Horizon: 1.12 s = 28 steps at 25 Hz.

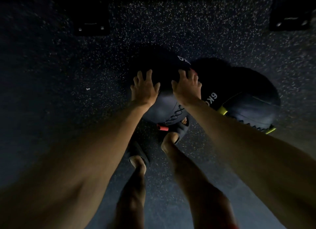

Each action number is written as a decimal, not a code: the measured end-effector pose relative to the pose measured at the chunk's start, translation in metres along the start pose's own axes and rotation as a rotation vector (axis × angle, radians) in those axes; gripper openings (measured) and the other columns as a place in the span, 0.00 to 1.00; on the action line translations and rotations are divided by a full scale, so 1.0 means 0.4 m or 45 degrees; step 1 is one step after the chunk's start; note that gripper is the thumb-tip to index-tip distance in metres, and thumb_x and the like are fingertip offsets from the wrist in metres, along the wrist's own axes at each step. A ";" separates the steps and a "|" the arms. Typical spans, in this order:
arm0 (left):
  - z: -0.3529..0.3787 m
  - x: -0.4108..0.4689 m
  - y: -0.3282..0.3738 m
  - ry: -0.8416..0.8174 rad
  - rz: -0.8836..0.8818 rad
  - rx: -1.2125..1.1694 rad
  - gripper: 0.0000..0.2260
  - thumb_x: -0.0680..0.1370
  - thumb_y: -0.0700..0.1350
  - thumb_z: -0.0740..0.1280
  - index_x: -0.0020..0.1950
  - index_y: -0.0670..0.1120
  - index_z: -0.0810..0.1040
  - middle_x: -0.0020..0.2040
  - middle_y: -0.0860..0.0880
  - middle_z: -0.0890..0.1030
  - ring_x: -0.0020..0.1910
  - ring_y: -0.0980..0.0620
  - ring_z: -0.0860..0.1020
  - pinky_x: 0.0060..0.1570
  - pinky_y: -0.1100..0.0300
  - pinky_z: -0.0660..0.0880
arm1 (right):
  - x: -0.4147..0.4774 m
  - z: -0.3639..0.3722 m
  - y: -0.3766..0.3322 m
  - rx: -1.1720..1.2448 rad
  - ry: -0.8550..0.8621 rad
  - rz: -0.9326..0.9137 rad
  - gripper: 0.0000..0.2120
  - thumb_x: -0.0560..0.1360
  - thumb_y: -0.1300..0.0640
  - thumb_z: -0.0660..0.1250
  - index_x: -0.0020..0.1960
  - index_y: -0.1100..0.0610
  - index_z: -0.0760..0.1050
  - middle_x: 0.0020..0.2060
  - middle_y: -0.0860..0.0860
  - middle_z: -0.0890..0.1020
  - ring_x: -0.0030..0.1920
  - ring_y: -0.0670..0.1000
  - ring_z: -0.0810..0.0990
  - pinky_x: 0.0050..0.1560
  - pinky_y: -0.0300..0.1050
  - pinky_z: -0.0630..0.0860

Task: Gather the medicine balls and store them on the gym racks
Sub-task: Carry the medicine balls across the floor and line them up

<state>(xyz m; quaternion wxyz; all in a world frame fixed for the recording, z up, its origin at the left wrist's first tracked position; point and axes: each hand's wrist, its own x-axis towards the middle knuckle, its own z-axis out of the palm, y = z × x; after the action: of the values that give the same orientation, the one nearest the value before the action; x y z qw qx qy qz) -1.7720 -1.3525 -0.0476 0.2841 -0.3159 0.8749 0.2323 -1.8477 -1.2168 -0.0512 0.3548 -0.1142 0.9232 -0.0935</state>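
Black medicine ball under left hand, right hand (fingers spread).

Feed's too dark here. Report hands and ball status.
Left hand, right hand both spread on near ball. Not yet racked. 6KG ball crowding its right side.

The dark rubber gym floor looks rough, granular and matt, flecked all over with pale specks. The near black medicine ball has a smooth, leather-like skin with a dull sheen and a raised cross-laced seam. The black medicine ball printed 6KG shows the same soft-sheened panels, stitched at the edge, with a yellow-green tab. The black slide sandal looks matt. The black base plate carries small shiny bolt heads.
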 end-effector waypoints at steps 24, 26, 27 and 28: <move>0.086 -1.769 -0.279 0.303 -0.967 -1.024 0.16 0.84 0.51 0.58 0.68 0.45 0.74 0.65 0.41 0.79 0.64 0.39 0.78 0.64 0.46 0.74 | -1.537 -0.015 -0.247 -1.139 -0.605 -1.268 0.18 0.83 0.49 0.58 0.67 0.57 0.72 0.62 0.57 0.79 0.61 0.59 0.78 0.57 0.53 0.76; 0.211 -1.908 -0.278 0.335 -1.069 -1.125 0.17 0.84 0.51 0.58 0.68 0.45 0.74 0.66 0.41 0.78 0.64 0.40 0.77 0.65 0.47 0.73 | -1.674 0.060 -0.204 -1.245 -0.611 -1.350 0.17 0.83 0.48 0.58 0.66 0.56 0.73 0.61 0.56 0.79 0.59 0.58 0.79 0.56 0.53 0.78; 0.274 -1.973 -0.277 0.350 -1.124 -1.178 0.16 0.83 0.50 0.59 0.68 0.45 0.74 0.65 0.42 0.79 0.63 0.40 0.78 0.63 0.48 0.74 | -1.734 0.099 -0.181 -1.291 -0.616 -1.392 0.16 0.83 0.48 0.58 0.66 0.55 0.74 0.60 0.56 0.80 0.59 0.57 0.80 0.56 0.53 0.78; 0.325 -2.029 -0.276 0.363 -1.168 -1.229 0.15 0.83 0.50 0.60 0.67 0.45 0.74 0.64 0.42 0.79 0.62 0.41 0.79 0.61 0.48 0.76 | -1.782 0.135 -0.161 -1.327 -0.628 -1.432 0.16 0.83 0.48 0.58 0.66 0.55 0.74 0.60 0.55 0.80 0.59 0.57 0.80 0.56 0.53 0.78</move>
<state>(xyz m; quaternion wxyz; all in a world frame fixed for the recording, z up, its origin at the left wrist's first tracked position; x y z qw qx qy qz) -1.1323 -1.0113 0.3549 0.0629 -0.7738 0.4799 0.4087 -1.2872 -1.0859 0.3774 0.3492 -0.7303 0.5473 0.2126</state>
